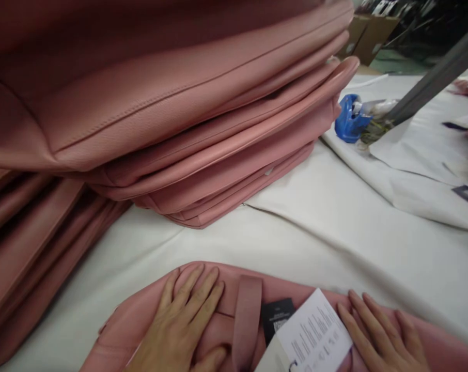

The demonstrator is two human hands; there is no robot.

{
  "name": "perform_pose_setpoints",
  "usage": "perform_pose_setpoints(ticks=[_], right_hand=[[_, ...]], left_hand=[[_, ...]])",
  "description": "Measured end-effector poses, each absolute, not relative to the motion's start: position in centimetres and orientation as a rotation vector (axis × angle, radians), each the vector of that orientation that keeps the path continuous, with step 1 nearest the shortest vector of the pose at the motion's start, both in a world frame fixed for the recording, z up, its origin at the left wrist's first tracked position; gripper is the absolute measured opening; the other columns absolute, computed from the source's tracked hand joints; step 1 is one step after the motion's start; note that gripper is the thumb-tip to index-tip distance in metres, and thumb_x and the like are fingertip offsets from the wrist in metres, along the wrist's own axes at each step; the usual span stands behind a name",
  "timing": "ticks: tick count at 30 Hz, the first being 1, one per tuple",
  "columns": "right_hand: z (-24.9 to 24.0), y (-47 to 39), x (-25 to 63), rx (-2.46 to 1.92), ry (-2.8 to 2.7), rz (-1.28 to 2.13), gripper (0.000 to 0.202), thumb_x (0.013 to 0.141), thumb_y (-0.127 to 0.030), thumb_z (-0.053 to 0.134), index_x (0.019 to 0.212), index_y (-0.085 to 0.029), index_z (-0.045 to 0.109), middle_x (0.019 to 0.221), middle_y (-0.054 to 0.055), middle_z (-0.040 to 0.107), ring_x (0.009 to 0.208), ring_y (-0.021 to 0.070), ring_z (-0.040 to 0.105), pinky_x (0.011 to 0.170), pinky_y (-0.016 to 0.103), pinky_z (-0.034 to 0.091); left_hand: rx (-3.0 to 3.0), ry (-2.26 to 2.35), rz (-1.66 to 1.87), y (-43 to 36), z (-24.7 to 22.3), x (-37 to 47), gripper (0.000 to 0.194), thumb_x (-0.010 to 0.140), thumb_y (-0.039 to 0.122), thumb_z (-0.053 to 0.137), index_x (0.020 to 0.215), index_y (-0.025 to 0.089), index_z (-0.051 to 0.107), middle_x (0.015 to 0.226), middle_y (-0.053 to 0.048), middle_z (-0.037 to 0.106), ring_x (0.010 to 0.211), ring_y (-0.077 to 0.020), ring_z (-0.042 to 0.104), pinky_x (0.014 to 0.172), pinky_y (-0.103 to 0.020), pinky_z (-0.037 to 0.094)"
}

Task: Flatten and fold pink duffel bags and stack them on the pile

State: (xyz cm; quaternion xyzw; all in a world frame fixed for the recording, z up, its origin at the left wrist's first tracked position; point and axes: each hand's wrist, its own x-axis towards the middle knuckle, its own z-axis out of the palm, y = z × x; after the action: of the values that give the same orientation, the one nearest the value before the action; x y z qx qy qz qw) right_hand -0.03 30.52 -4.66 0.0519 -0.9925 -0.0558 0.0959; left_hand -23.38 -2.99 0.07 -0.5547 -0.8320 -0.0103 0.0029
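Observation:
A pink leather bag (pixel 214 330) lies flat on the white covered table at the bottom of the head view, its near part cut off by the frame. My left hand (pixel 182 323) rests spread on the bag's left part, beside a pink strap (pixel 247 315). My right hand (pixel 385 336) lies with fingers outstretched on the bag's right part, its fingertips close to a white printed tag (pixel 313 333). Partly under that tag is a black tag (pixel 276 312) with a square code.
A tall stack of pink leather bags (pixel 203 119) rises behind, with a second pile (pixel 36 248) at the left. Farther right are a blue plastic item (pixel 350 119), a slanted metal post (pixel 439 72), a dark label (pixel 466 194) and cardboard boxes (pixel 368 39).

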Motion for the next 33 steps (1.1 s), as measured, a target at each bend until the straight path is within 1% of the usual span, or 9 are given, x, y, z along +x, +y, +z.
perform_pose_setpoints(ticks=[12, 15, 18, 21, 24, 26, 28, 30, 33], right_hand=[[-3.4, 28.9, -0.7, -0.015, -2.965, -0.120, 0.082, 0.081, -0.049, 0.056, 0.150, -0.013, 0.027, 0.155, 0.017, 0.025, 0.140, 0.0370, 0.023, 0.111, 0.059, 0.011], [-3.5, 28.8, -0.7, -0.042, -2.951, -0.117, 0.081, 0.084, -0.050, 0.054, 0.151, -0.016, 0.025, 0.156, 0.015, 0.022, 0.141, 0.0349, 0.021, 0.111, 0.058, 0.011], [-3.5, 28.8, -0.5, -0.069, -2.962, -0.088, 0.080, 0.085, -0.052, 0.054, 0.152, -0.019, 0.023, 0.156, 0.014, 0.022, 0.142, 0.0336, 0.020, 0.111, 0.059, 0.012], [-3.3, 28.6, -0.3, -0.101, -2.989, -0.045, 0.080, 0.086, -0.053, 0.053, 0.152, -0.020, 0.023, 0.157, 0.014, 0.020, 0.142, 0.0327, 0.020, 0.111, 0.060, 0.014], [-3.0, 28.4, -0.4, -0.121, -3.001, -0.004, 0.080, 0.086, -0.052, 0.054, 0.152, -0.021, 0.022, 0.157, 0.013, 0.020, 0.143, 0.0331, 0.020, 0.112, 0.061, 0.015], [-2.8, 28.4, -0.5, -0.139, -3.006, 0.031, 0.080, 0.085, -0.051, 0.055, 0.152, -0.022, 0.023, 0.157, 0.013, 0.021, 0.143, 0.0334, 0.020, 0.112, 0.062, 0.014], [-2.5, 28.3, -0.5, -0.156, -3.022, 0.081, 0.078, 0.085, -0.051, 0.056, 0.151, -0.021, 0.026, 0.156, 0.014, 0.021, 0.143, 0.0339, 0.019, 0.113, 0.062, 0.013], [-2.2, 28.2, -0.5, -0.168, -3.049, 0.132, 0.077, 0.085, -0.051, 0.056, 0.150, -0.020, 0.029, 0.156, 0.015, 0.020, 0.143, 0.0343, 0.018, 0.113, 0.062, 0.010], [-1.6, 27.8, -0.6, -0.204, -3.087, 0.174, 0.075, 0.088, -0.052, 0.053, 0.151, -0.018, 0.027, 0.157, 0.016, 0.018, 0.144, 0.0326, 0.013, 0.114, 0.061, 0.005]], left_hand=[[-1.637, -2.780, -0.161, -1.7, -1.0, -23.2, 0.060, 0.096, 0.047, 0.040, 0.149, 0.023, 0.031, 0.155, -0.007, 0.034, 0.141, -0.0351, 0.028, 0.113, -0.065, 0.018], [-1.487, -2.837, -0.386, -1.3, 1.5, -22.2, 0.049, 0.101, 0.038, 0.027, 0.146, 0.021, 0.036, 0.153, -0.008, 0.036, 0.142, -0.0270, 0.030, 0.115, -0.061, 0.023], [-1.480, -2.663, -0.528, -0.2, 5.9, -18.6, 0.050, 0.100, 0.031, 0.028, 0.149, 0.020, 0.028, 0.157, -0.009, 0.027, 0.146, -0.0241, 0.019, 0.114, -0.059, 0.024], [-1.797, -2.351, -0.332, 0.6, 7.8, -13.4, 0.057, 0.094, 0.040, 0.043, 0.148, 0.028, 0.030, 0.160, -0.007, 0.020, 0.147, -0.0316, 0.012, 0.114, -0.065, 0.005], [-1.827, -2.052, -0.243, 0.2, 4.4, -9.8, 0.063, 0.084, 0.063, 0.051, 0.137, 0.029, 0.049, 0.148, -0.012, 0.042, 0.139, -0.0408, 0.023, 0.109, -0.066, -0.012], [-1.808, -1.891, -0.169, -0.6, 0.8, -8.7, 0.049, 0.086, 0.057, 0.055, 0.130, 0.035, 0.055, 0.134, -0.008, 0.058, 0.129, -0.0368, 0.037, 0.109, -0.064, -0.012], [-1.802, -1.850, -0.103, -1.7, -2.0, -8.4, 0.046, 0.090, 0.053, 0.053, 0.133, 0.038, 0.052, 0.131, -0.005, 0.060, 0.123, -0.0336, 0.042, 0.110, -0.063, -0.010], [-1.815, -1.912, -0.085, -2.5, -3.1, -8.1, 0.056, 0.091, 0.061, 0.044, 0.141, 0.036, 0.043, 0.140, -0.007, 0.053, 0.127, -0.0352, 0.040, 0.110, -0.062, -0.007], [-1.885, -2.118, -0.099, -3.0, -2.5, -7.5, 0.066, 0.092, 0.066, 0.033, 0.150, 0.035, 0.026, 0.155, -0.010, 0.033, 0.136, -0.0391, 0.030, 0.107, -0.065, 0.006]])
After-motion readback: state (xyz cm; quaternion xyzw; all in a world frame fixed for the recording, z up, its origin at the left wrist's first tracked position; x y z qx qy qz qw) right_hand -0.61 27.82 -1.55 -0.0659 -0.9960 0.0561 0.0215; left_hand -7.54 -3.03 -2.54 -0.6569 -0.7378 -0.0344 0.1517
